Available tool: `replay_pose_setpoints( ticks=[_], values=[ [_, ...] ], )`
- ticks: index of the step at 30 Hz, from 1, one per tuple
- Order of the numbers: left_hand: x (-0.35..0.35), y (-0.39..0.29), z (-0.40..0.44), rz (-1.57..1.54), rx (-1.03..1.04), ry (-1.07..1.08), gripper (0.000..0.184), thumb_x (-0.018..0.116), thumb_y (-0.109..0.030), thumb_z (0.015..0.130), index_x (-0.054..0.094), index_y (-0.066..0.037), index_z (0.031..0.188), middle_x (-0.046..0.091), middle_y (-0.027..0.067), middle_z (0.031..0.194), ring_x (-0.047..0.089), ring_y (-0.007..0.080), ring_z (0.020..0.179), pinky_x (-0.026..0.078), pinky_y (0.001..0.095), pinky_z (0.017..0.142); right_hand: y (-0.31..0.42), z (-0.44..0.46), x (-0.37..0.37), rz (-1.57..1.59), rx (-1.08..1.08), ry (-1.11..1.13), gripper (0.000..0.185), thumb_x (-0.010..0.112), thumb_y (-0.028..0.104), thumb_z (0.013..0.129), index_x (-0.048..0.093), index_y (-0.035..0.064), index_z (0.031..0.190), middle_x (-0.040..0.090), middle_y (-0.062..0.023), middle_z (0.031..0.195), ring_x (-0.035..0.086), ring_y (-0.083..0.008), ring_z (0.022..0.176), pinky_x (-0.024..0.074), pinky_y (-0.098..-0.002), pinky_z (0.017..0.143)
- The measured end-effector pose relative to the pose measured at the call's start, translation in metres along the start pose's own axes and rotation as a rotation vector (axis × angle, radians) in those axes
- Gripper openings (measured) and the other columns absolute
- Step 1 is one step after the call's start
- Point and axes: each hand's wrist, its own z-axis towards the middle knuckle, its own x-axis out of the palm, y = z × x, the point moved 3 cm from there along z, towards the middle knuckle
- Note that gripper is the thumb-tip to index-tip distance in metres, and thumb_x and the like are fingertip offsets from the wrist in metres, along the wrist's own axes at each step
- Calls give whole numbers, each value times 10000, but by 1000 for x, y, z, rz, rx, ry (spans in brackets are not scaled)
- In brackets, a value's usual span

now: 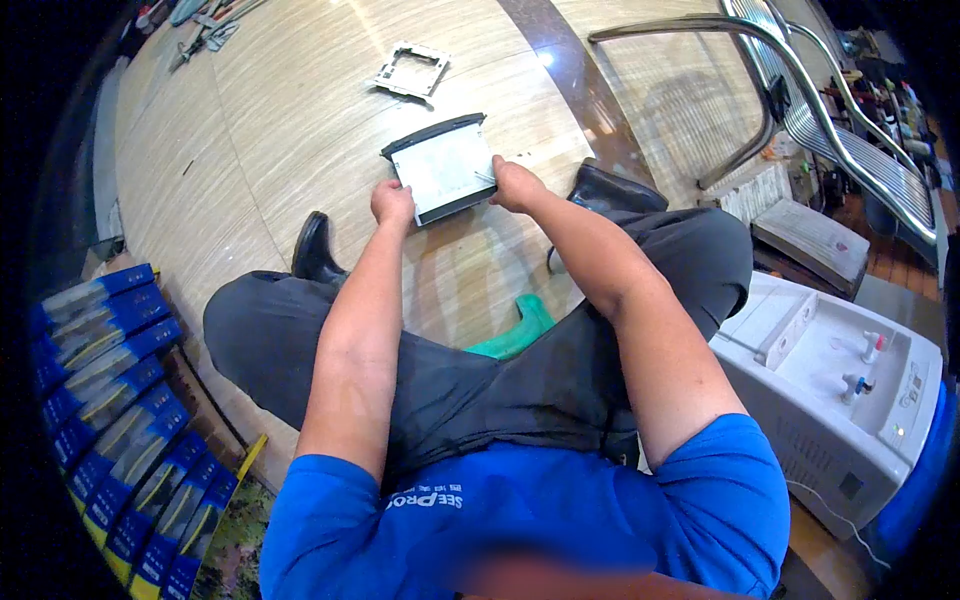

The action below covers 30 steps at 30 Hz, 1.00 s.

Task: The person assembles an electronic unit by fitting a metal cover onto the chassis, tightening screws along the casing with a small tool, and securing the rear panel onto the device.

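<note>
Between my two hands is a flat, box-shaped silver device (440, 172) with a dark curved front panel on its far side and a dark near edge. My left hand (393, 203) grips its left corner, fingers partly hidden beneath. On the right side, my right hand (517, 185) holds the other edge, and a thin metal piece shows beside its fingers on the device's top. Beyond the device, a pale rectangular frame (412, 73) lies on the floor, apart from both hands.
A green curved object (515, 332) is between my legs. A white water dispenser (820, 370) stands at right, below a metal chair (800, 110). Blue packages (120, 400) hang at lower left. Tools (210, 30) lie at the far left of the tiled floor (290, 120).
</note>
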Motion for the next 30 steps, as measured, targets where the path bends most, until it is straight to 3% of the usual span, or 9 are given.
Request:
replay_pose_setpoints(
  ticks=[9, 11, 17, 22, 30],
  values=[
    [6, 9, 7, -136, -10, 56, 280, 770, -159, 773, 699, -31, 1012, 708, 160, 1023, 678, 290, 961, 520, 385, 861, 5, -5, -5, 0, 13, -14, 613, 825, 198, 713, 435, -31, 1128, 637, -273, 1043, 613, -420, 1030, 504, -465, 884],
    [10, 13, 11, -135, -19, 52, 283, 769, -158, 774, 697, -32, 1017, 708, 160, 1022, 678, 292, 962, 520, 387, 861, 9, -8, -9, -26, 14, 4, 486, 745, 146, 765, 459, -26, 1118, 644, -259, 1069, 626, -387, 1049, 517, -449, 896],
    [15, 18, 20, -135, -83, 52, 296, 775, -180, 769, 700, -45, 1021, 709, 154, 1016, 676, 300, 966, 521, 392, 860, 5, -4, -3, -21, 8, -22, 456, 724, 131, 768, 460, -34, 1101, 649, -267, 1046, 634, -393, 1026, 519, -453, 888],
    [20, 23, 27, -124, -134, 114, 293, 783, -207, 763, 704, -48, 996, 710, 150, 1013, 676, 297, 966, 520, 394, 859, 7, -6, -7, -27, 4, -19, 476, 732, 136, 763, 455, -34, 1111, 649, -263, 1049, 634, -393, 1025, 521, -451, 887],
    [3, 7, 11, -219, -85, 58, 258, 789, -168, 761, 708, -41, 971, 725, 131, 916, 696, 260, 827, 541, 366, 784, 5, -7, -5, 17, -16, -14, 566, 799, 176, 726, 430, -34, 1100, 625, -282, 1048, 598, -428, 1051, 491, -468, 902]
  ],
)
